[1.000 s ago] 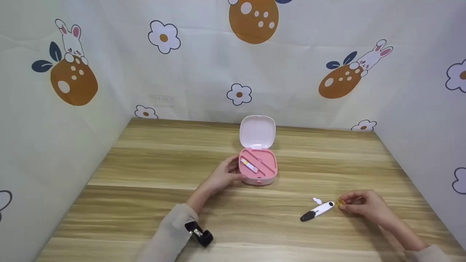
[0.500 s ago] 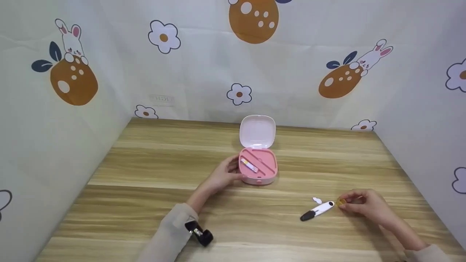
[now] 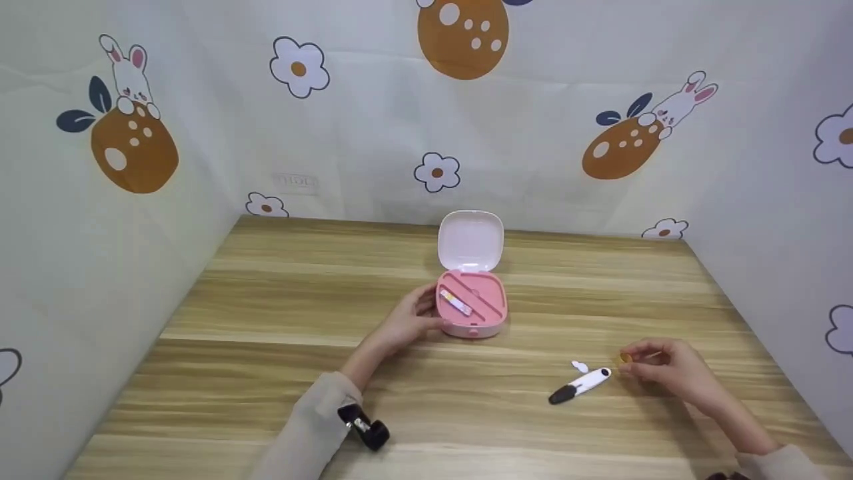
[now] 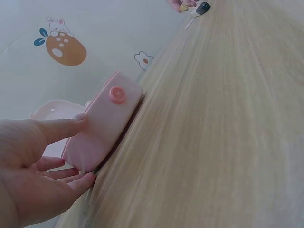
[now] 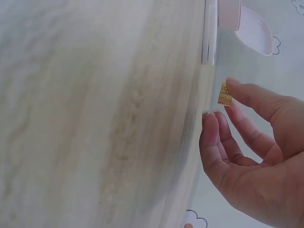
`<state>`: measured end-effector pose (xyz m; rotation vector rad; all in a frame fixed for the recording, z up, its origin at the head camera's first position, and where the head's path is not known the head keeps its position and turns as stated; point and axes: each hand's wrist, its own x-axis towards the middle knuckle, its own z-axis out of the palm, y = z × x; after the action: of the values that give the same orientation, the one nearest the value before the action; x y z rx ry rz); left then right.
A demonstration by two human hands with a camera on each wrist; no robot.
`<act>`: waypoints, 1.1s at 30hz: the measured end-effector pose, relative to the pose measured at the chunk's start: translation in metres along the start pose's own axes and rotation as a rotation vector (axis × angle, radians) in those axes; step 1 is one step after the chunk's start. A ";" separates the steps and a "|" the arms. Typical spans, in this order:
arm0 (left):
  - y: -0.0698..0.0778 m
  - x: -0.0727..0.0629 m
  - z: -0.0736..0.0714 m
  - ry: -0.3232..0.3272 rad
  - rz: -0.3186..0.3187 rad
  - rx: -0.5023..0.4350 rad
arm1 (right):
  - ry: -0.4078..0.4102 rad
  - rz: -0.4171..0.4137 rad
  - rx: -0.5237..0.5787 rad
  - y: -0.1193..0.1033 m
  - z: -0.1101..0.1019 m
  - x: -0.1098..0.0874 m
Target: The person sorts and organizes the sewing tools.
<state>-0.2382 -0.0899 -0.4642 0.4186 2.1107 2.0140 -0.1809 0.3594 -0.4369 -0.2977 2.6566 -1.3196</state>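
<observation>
Pinching a gold piece [image 5: 225, 94]: right hand [image 3: 676, 375], thumb and one fingertip gripping it. Location: just beyond the white end of a dark-tipped tool [image 3: 580, 387]. Handling, by judgement: light, stiff, perhaps slippery; best taken by opposite edges. Scrap [image 3: 580, 367], white: beside tool. Box [image 4: 102, 123], pink, lid [image 3: 471, 240] raised: left hand [image 3: 406, 325] holding its left side. Contents: one patterned strip [image 3: 456, 303], left compartment; adjacent diagonal compartment bare.

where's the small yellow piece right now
In the head view, the small yellow piece is right of centre, in the grip of the right hand, just right of the white end of the black-and-white tool.
</observation>
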 end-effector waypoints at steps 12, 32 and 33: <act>0.000 0.001 0.000 0.004 -0.009 0.004 | 0.017 -0.037 0.083 -0.010 0.007 0.010; 0.001 0.000 -0.001 -0.003 0.005 0.017 | 0.100 -0.063 0.042 -0.033 0.026 0.032; 0.001 0.000 -0.001 -0.003 0.006 0.019 | 0.102 -0.069 0.034 -0.034 0.027 0.034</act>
<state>-0.2382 -0.0904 -0.4632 0.4307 2.1306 1.9973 -0.2036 0.3102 -0.4272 -0.3294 2.7265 -1.4358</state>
